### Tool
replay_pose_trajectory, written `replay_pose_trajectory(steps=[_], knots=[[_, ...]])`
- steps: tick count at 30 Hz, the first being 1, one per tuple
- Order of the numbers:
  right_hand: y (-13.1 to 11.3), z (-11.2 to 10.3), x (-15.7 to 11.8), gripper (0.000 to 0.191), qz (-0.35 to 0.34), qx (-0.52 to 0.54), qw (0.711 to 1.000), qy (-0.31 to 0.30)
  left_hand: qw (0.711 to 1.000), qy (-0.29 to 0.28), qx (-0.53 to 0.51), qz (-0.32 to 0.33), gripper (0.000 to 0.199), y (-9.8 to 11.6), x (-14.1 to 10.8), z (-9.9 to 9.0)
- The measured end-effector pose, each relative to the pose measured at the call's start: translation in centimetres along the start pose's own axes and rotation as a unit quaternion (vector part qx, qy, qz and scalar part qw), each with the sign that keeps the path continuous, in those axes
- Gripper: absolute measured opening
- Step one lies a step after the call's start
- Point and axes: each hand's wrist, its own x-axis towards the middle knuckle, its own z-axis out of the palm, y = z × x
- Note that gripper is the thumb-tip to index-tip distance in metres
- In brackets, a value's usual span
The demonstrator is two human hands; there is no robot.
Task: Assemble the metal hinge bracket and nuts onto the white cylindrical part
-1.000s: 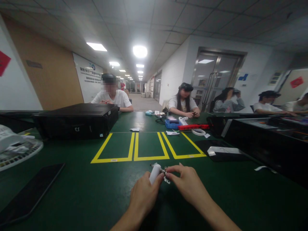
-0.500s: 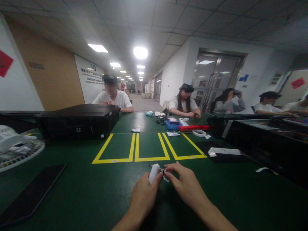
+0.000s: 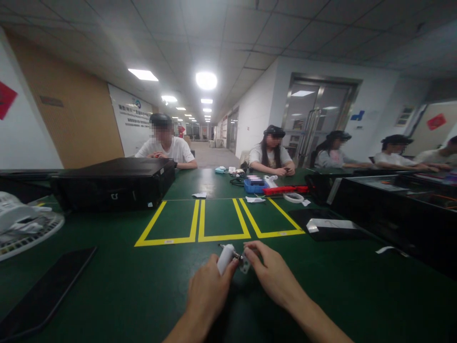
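Observation:
My left hand (image 3: 210, 288) is wrapped round a white cylindrical part (image 3: 225, 259), tilted just above the table. A thin metal shaft crosses its upper end, and a small pale plate with holes (image 3: 244, 266) sits on the right side of that shaft. My right hand (image 3: 273, 271) is closed at the plate's upper right edge, thumb and index finger bent together. Its fingertips partly hide the contact there. Beyond my hands lie yellow tape frames (image 3: 224, 237) on the green table (image 3: 143, 295).
At the left are a white fan (image 3: 32, 228), a dark flat panel (image 3: 50, 290) and a black case (image 3: 114, 183). A blue box (image 3: 255, 186), a tape roll (image 3: 294, 197) and an opened black case (image 3: 385, 205) occupy the right. Several people sit around the table.
My right fingertips have shifted slightly up off the shaft, so more of the holed plate shows. My left hand keeps its hold on the white part. The view has shifted slightly.

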Motion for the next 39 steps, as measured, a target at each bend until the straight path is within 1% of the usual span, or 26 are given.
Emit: replay_pose_trajectory(steps=[3, 4, 7, 9, 11, 15, 19, 22, 26, 29, 33, 36, 39], knots=[[0.7, -0.5, 0.5, 0.034, 0.018, 0.036, 0.999, 0.031, 0.997, 0.007, 0.059, 0.04, 0.037, 0.0, -0.2, -0.3], [1.0, -0.4, 0.6, 0.036, 0.014, 0.037, 0.999, 0.031, 0.995, 0.006, 0.085, 0.056, 0.037, 0.0, -0.3, -0.4], [1.7, 0.3, 0.9, 0.04, 0.009, 0.047, 0.999, 0.001, 0.981, 0.0, 0.16, 0.105, 0.033, 0.0, -0.5, -0.5], [2.2, 0.9, 1.1, 0.044, 0.013, 0.063, 0.998, 0.0, 0.97, 0.0, 0.202, 0.132, 0.031, 0.0, -0.5, -0.6], [2.9, 1.1, 1.4, 0.046, 0.019, 0.074, 0.997, 0.01, 0.96, 0.001, 0.232, 0.154, 0.03, 0.0, -0.4, -0.6], [4.5, 0.9, 2.1, 0.042, 0.016, 0.072, 0.996, 0.041, 0.944, 0.007, 0.27, 0.192, 0.026, 0.0, -0.3, -0.8], [5.3, 0.3, 2.5, 0.039, -0.002, 0.076, 0.995, 0.066, 0.922, 0.024, 0.293, 0.253, 0.023, 0.1, -0.5, -0.7], [5.1, -0.5, 2.5, 0.035, -0.025, 0.085, 0.994, 0.068, 0.908, 0.032, 0.301, 0.29, 0.026, 0.1, -0.7, -0.4], [4.2, -2.2, 2.2, 0.025, -0.08, 0.088, 0.992, 0.047, 0.904, 0.041, 0.298, 0.304, 0.023, -0.2, -0.6, 0.1], [3.8, -2.9, 2.1, 0.021, -0.097, 0.083, 0.991, 0.032, 0.901, 0.058, 0.297, 0.31, 0.02, -0.6, -0.4, 0.4], [4.2, -2.7, 2.2, 0.016, -0.099, 0.063, 0.993, -0.029, 0.879, 0.108, 0.306, 0.349, 0.015, -1.3, -0.2, 1.0], [5.2, -2.6, 2.6, 0.016, -0.071, 0.023, 0.997, -0.021, 0.878, 0.13, 0.298, 0.352, 0.014, -1.7, 0.1, 1.4], [5.9, -3.2, 2.8, 0.017, -0.044, 0.007, 0.999, -0.013, 0.891, 0.12, 0.279, 0.338, 0.017, -1.7, 0.1, 1.5]])
